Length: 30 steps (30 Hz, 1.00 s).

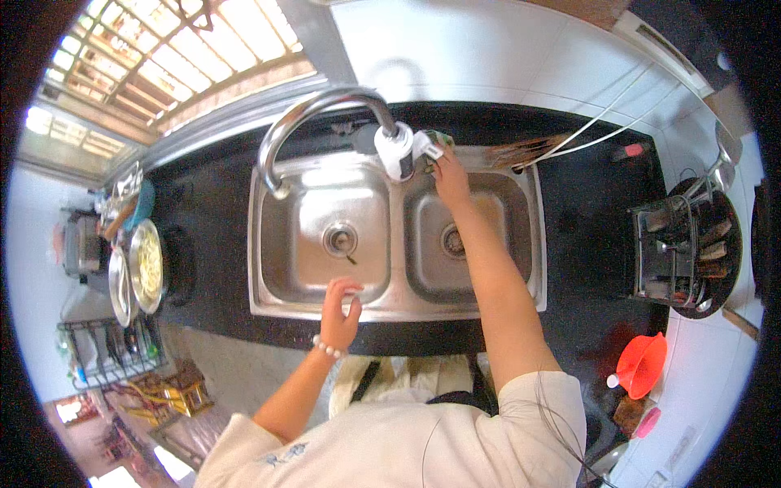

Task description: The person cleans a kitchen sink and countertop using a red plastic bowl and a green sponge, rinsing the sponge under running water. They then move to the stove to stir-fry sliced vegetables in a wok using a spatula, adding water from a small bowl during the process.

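Observation:
A double-bowl stainless steel sink (398,262) is set in the black countertop in front of me. My left hand (341,311), a beaded bracelet at its wrist, hovers over the front rim of the left bowl, fingers curled and apart with nothing seen in them. My right hand (450,177) reaches to the back of the sink, its fingertips at a white and green item (431,146) beside the faucet's white head; whether they grip it is unclear. The curved chrome faucet (317,94) arches over the left bowl. A small green scrap (351,259) lies near the left drain.
Metal bowls, one holding pale strips of food (148,265), stand at the left. A brown wooden board (528,149) and white tubes (586,139) are at the back right. Farther right are a utensil rack (665,256) and a red plastic basin (644,366).

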Tool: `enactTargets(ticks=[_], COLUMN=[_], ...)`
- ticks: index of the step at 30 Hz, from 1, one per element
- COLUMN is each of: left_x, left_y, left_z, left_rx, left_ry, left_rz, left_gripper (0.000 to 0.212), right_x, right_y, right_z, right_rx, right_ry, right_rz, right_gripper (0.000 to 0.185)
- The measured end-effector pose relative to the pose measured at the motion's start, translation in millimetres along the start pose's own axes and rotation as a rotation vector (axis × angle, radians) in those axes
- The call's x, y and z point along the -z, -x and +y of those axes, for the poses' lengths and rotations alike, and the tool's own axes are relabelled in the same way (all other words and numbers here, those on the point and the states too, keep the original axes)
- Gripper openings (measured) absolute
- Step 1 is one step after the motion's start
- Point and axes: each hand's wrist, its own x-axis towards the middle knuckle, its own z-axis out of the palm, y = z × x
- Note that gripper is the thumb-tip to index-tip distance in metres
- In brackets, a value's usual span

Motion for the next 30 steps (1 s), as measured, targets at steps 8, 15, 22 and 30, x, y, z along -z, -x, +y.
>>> enactTargets(ticks=[8, 15, 22, 30], left_x=[14.1, 27.0, 7.6, 19.6], left_y=[-4.4, 16.3, 9.5, -55.9], left_z=[6.3, -30.4, -69.6, -97.6], left_rx=[-0.045, 0.053, 0.488, 0.655], left_ry=[0.062, 0.026, 0.162, 0.670], left_rz=[-0.067, -0.155, -0.091, -0.298], left_gripper=[0.023, 0.024, 0.037, 0.038], right_x=[-41.0, -23.2, 18.7, 52.3], right_y=[94.9, 187.9, 171.3, 127.5], right_z=[-114.6, -171.2, -244.5, -258.5], right_rx=[-0.303, -0.001, -0.733, -0.436], right_ry=[-0.339, -0.102, -0.592, -0.838], right_rz=[-0.052, -0.514, -0.413, -0.553], right_gripper=[0.030, 0.020, 0.020, 0.016])
